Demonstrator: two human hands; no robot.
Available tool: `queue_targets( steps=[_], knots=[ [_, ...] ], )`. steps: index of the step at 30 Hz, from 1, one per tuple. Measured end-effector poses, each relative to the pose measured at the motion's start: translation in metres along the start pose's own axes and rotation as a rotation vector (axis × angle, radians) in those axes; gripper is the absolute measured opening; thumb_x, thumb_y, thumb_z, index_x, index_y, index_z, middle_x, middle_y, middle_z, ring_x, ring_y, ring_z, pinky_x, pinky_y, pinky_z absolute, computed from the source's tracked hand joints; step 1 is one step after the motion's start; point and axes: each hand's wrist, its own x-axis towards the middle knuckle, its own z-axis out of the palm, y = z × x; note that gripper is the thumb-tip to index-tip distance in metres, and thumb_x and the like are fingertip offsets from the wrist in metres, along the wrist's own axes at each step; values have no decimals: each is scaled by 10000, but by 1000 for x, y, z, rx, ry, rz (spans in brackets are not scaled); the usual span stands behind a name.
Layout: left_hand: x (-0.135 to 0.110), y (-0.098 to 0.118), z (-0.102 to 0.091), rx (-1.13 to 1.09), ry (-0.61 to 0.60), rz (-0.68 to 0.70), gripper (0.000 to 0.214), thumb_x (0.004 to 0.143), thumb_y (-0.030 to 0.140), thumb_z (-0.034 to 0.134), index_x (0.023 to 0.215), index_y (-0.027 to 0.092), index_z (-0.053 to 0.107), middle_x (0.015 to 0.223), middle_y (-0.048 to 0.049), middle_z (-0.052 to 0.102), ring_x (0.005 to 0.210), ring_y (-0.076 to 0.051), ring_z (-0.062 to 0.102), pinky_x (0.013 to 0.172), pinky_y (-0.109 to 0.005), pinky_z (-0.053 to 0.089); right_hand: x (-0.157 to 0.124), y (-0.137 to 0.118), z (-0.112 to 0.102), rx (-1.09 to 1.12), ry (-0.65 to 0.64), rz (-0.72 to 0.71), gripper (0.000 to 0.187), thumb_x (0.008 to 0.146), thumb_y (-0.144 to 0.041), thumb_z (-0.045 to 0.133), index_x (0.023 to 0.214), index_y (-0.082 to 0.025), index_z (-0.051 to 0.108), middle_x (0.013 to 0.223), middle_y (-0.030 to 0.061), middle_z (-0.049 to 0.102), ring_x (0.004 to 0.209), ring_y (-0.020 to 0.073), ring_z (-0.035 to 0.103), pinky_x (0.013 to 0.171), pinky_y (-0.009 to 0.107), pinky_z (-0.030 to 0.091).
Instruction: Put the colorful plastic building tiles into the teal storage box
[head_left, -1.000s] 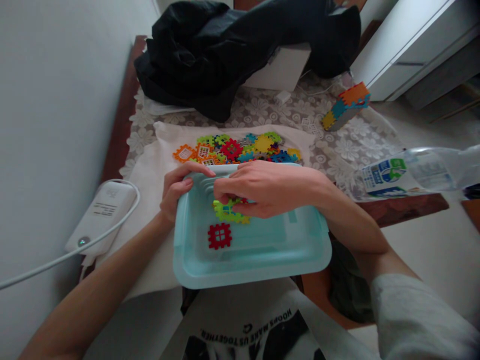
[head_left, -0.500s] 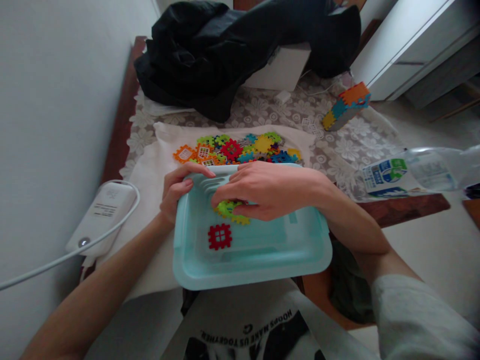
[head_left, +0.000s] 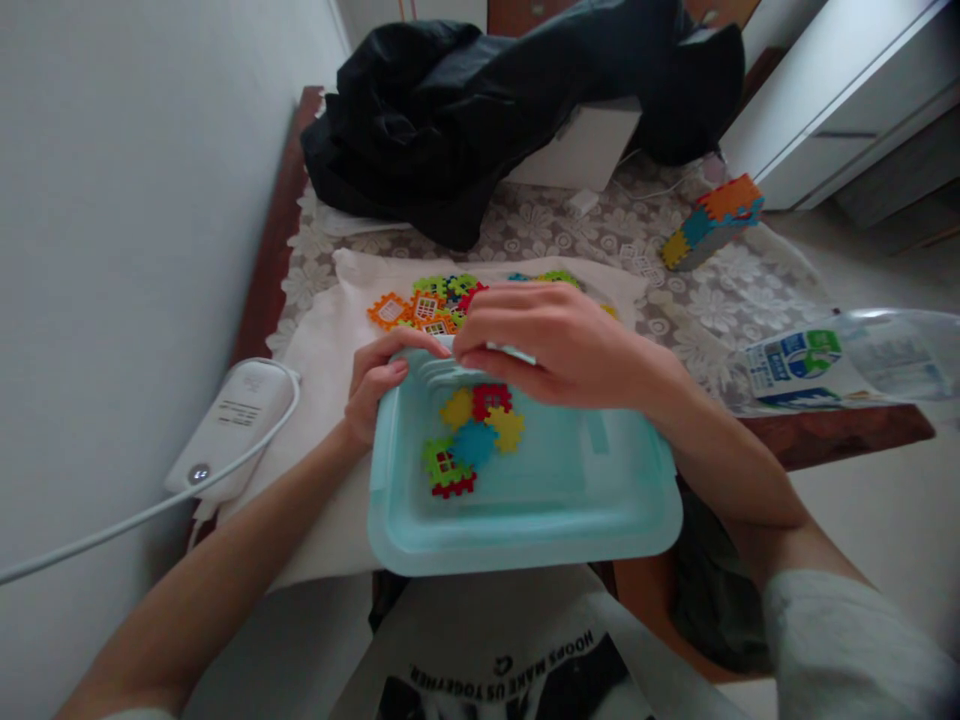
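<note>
A light blue plastic tub (head_left: 525, 540) sits at the table's near edge, in front of me. My left hand (head_left: 379, 380) grips its far left corner, thumb over the rim. My right hand (head_left: 555, 340) hovers over the tub's far rim with its fingers curled down and together; what they hold, if anything, is hidden. Several toy puzzle tiles (head_left: 472, 445) in yellow, red, blue and green lie inside the tub. Just beyond the tub, a pile of coloured tiles (head_left: 424, 305) lies on a white cloth (head_left: 330, 340), partly hidden by my right hand.
A black jacket (head_left: 487, 110) is heaped over a white box (head_left: 577, 150) at the back. A built block of tiles (head_left: 712, 220) lies at back right and a plastic bottle (head_left: 847, 355) at the right edge. A white power adapter (head_left: 236, 420) with its cable lies left, by the wall.
My right hand has lifted out of the tub and moved back to its far rim. More tiles now lie in the tub around the red one. The view shifted slightly.
</note>
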Motion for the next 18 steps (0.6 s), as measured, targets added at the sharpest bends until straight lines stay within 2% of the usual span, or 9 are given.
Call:
queue_targets(
  steps=[2, 4, 6, 9, 12, 15, 18],
  knots=[
    [1, 3, 1, -32, -5, -31, 336, 928, 446, 687, 994, 223, 929, 992, -94, 877, 936, -300, 766, 841, -399, 595, 1, 10, -8, -73, 149, 130, 323, 1221, -323, 472, 1248, -212, 774, 1192, 90, 784, 1099, 239, 709, 1002, 362, 500],
    [2, 5, 2, -50, 1, -68, 316, 906, 436, 703, 965, 215, 922, 961, -99, 861, 909, -291, 754, 798, -378, 581, -1, 29, -15, -155, 178, 259, 327, 1189, -322, 524, 1369, -208, 771, 1292, 110, 787, 1174, 264, 719, 1058, 389, 511],
    [2, 6, 1, -43, 12, -87, 320, 899, 452, 708, 944, 210, 913, 950, -108, 849, 897, -293, 745, 785, -378, 580, -5, 54, -16, -232, 110, 346, 390, 1154, -369, 616, 1486, -223, 759, 1448, 138, 774, 1303, 309, 718, 1144, 437, 521],
    [3, 4, 0, -30, 10, -86, 342, 892, 484, 710, 928, 206, 906, 933, -114, 840, 864, -295, 731, 760, -384, 579, -12, 87, -9, -285, -109, 441, 579, 1060, -463, 798, 1594, -247, 741, 1603, 163, 743, 1427, 368, 703, 1181, 481, 546],
    [3, 3, 0, -33, -3, -74, 336, 893, 453, 697, 944, 208, 922, 928, -106, 846, 827, -279, 715, 720, -372, 555, -15, 105, 3, -305, -240, 482, 605, 1036, -427, 843, 1598, -220, 760, 1558, 190, 789, 1355, 348, 750, 1105, 456, 565],
    [4, 3, 0, -71, -26, -53, 308, 887, 373, 689, 965, 213, 941, 926, -88, 857, 800, -242, 709, 691, -341, 523, -13, 107, 7, -388, -230, 468, 533, 1014, -384, 870, 1499, -173, 807, 1436, 202, 838, 1236, 316, 770, 983, 421, 550],
    [5, 5, 1, -89, -23, -34, 307, 905, 366, 684, 966, 211, 942, 926, -89, 860, 801, -233, 711, 691, -335, 517, -8, 98, 0, -448, -221, 486, 324, 1027, -346, 826, 1306, -184, 849, 1252, 156, 870, 1074, 286, 767, 878, 392, 520]
  ],
)
